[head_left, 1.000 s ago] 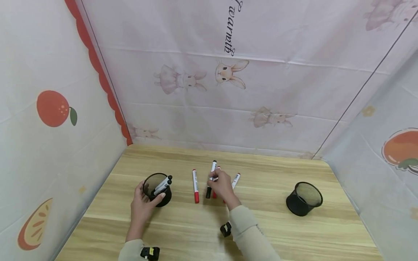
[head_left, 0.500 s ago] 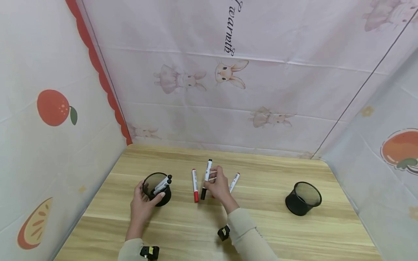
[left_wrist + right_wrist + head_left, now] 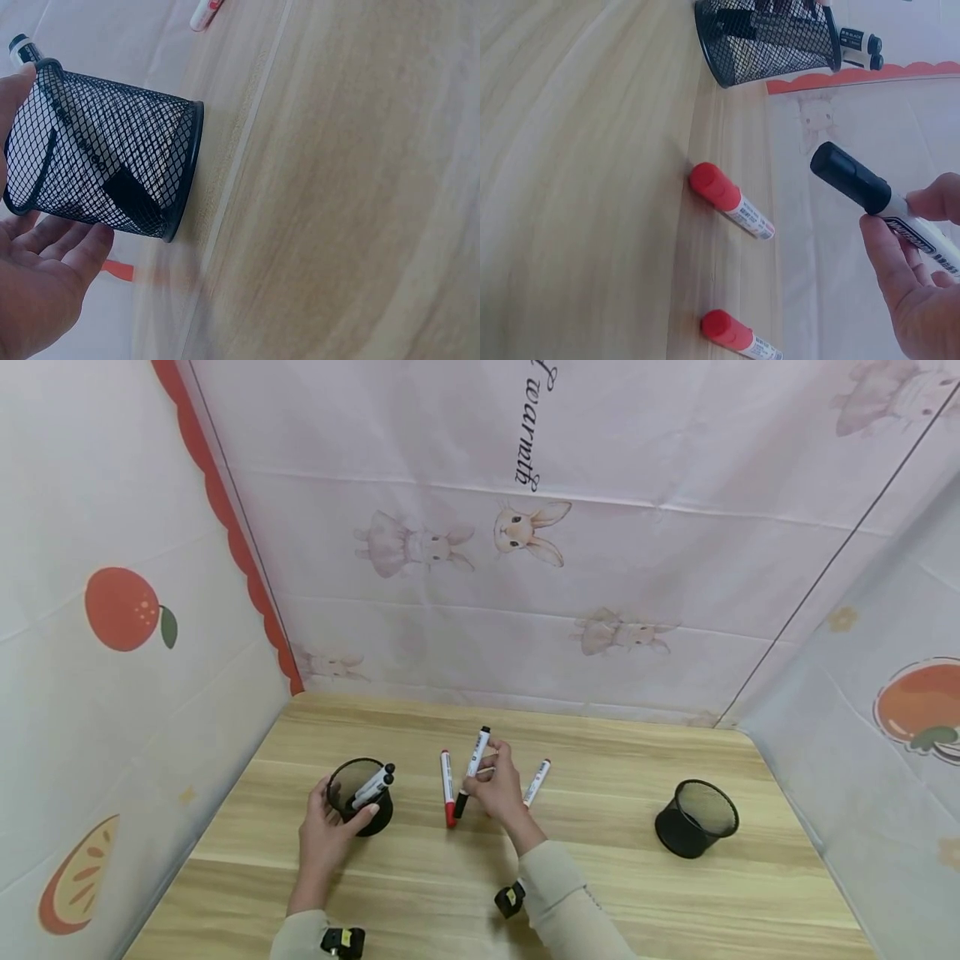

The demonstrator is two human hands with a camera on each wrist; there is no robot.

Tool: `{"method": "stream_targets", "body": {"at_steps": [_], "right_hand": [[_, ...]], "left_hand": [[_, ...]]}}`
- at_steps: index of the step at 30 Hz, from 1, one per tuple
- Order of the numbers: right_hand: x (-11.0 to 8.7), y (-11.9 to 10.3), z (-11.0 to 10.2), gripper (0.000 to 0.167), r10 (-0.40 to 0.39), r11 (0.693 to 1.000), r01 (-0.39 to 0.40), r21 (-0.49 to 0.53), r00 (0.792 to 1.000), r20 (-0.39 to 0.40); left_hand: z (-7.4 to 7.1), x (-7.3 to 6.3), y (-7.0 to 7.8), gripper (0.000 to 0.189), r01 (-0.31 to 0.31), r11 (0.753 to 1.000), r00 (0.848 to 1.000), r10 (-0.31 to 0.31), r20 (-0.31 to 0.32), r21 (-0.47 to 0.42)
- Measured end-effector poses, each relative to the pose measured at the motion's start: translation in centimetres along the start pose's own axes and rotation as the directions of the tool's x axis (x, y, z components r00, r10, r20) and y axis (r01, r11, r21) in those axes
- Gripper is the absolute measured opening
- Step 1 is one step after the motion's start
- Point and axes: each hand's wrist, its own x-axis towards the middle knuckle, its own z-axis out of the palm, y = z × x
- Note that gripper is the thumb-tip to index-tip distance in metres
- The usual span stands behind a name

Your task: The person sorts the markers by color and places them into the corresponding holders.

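Observation:
A black mesh pen cup (image 3: 382,820) stands on the left of the table, with two black-capped markers (image 3: 372,787) leaning inside it. My left hand (image 3: 322,843) grips this cup, its thumb at the rim and the other fingers round the far side. Between the thumb and fingers of my right hand (image 3: 501,792) is a black marker (image 3: 851,178), held off the table with its black cap angled down. Just left of it lies a red marker (image 3: 447,781); another red marker (image 3: 537,783) lies to the right. A speck of red shows beneath the right hand, mostly hidden.
A second black mesh cup (image 3: 684,831) stands at the right side of the wooden table (image 3: 600,877). Printed cloth walls (image 3: 465,652) rise behind the table and along both sides.
My right hand has lifted the black marker and carried it slightly left, toward the left red marker. The left hand and its cup have stayed in place.

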Motion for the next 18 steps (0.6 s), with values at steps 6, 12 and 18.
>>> {"method": "stream_targets", "body": {"at_steps": [6,12,18], "right_hand": [[-0.9,-1.7,0.3,0.052,-0.056,0.998,0.055,0.036,0.998,0.012],[-2.3,-4.4,0.3,0.032,-0.091,0.996,0.091,0.022,0.996,0.008],[-2.6,-4.9,0.5,0.025,-0.132,0.991,0.133,0.003,0.991,-0.023]], "left_hand": [[-0.1,0.0,0.3,0.102,0.005,1.000,1.000,-0.005,0.008,-0.004],[-0.2,0.0,0.3,0.103,0.001,1.000,1.000,-0.001,0.011,-0.006],[-0.1,0.0,0.4,0.101,-0.004,1.000,1.000,0.004,0.019,-0.004]]}}
